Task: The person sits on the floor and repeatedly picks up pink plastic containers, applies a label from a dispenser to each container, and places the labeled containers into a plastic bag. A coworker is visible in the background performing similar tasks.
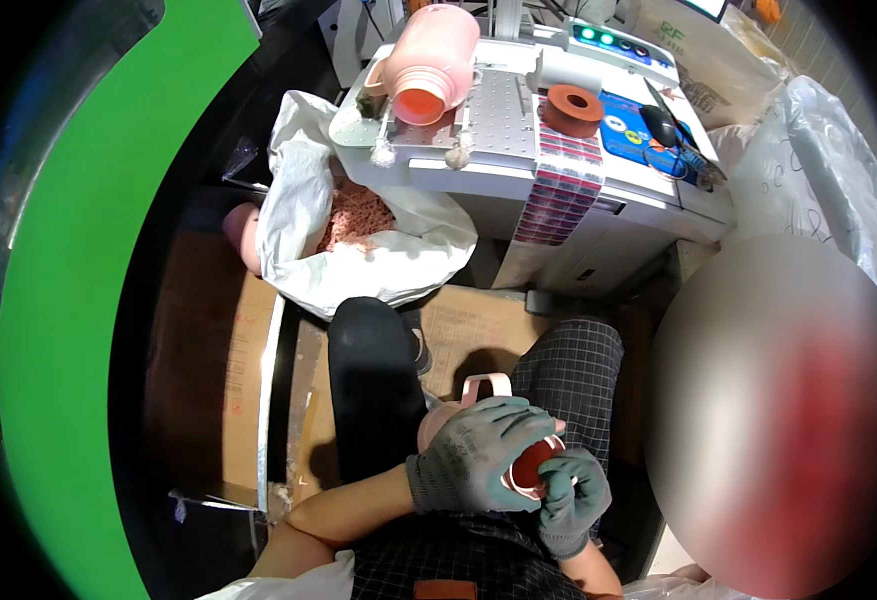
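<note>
A pink plastic jug shell (436,428) with a loop handle lies across my lap, its round mouth turned toward my right side. My left hand (486,452), in a grey-green work glove, wraps over the jug's body close to the mouth. The inside shows orange-red through the opening. At the rim, my gloved right hand (570,505) is closed, thumb and fingers pinched together. Something small and pale shows between those fingers, too little of it to name. The jug's underside is hidden by the left glove.
On a perforated machine table (503,110) ahead lies another pink jug (433,60), with an orange ring-shaped roll (573,108) and a hanging label strip (561,190). A white sack (428,250) of pink shavings stands front left. Clear plastic bags (808,160) are at right.
</note>
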{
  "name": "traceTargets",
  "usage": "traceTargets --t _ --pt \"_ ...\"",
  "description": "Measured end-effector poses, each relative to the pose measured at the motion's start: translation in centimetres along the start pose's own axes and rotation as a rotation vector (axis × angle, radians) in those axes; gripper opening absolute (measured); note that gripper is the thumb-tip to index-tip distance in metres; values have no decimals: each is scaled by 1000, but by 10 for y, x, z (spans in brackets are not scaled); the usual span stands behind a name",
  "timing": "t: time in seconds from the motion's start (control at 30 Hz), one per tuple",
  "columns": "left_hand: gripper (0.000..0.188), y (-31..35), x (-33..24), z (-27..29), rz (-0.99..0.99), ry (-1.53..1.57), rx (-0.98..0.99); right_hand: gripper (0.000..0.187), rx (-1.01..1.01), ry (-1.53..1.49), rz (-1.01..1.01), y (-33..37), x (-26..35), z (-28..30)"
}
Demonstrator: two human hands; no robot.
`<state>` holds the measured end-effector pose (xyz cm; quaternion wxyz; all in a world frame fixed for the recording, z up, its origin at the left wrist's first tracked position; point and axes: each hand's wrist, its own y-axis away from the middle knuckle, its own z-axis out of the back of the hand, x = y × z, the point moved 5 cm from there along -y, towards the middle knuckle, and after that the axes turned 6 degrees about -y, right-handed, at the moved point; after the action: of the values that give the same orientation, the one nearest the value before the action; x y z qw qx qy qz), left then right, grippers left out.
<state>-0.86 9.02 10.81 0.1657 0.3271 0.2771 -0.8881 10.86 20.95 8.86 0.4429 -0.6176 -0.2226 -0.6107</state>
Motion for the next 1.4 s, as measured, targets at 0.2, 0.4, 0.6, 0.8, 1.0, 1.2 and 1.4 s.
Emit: traceTargets --t 0.2,0.4,0.6,0.8,1.0,1.2,1.4 --pt "68 20 9 30 84 -13 -131 19 -305 -416 -172 -47 2 26" --pt "58 29 -11 29 18 10 -118 33 -271 -164 120 -93 -24 -10" --pt "63 27 5 40 88 -28 -123 72 156 -178 62 -167 -28 -108" --pt "73 -7 8 7 4 -31 -72 27 -77 112 91 -69 -68 35" --pt "87 0 5 -14 -12 -43 -49 11 -556 339 -102 29 -88 200" --pt "84 -17 15 -26 -28 -72 106 24 -1011 483 -269 72 -110 346" --pt "81 -21 4 -26 -29 -108 82 25 -698 1027 -177 -32 -114 342"
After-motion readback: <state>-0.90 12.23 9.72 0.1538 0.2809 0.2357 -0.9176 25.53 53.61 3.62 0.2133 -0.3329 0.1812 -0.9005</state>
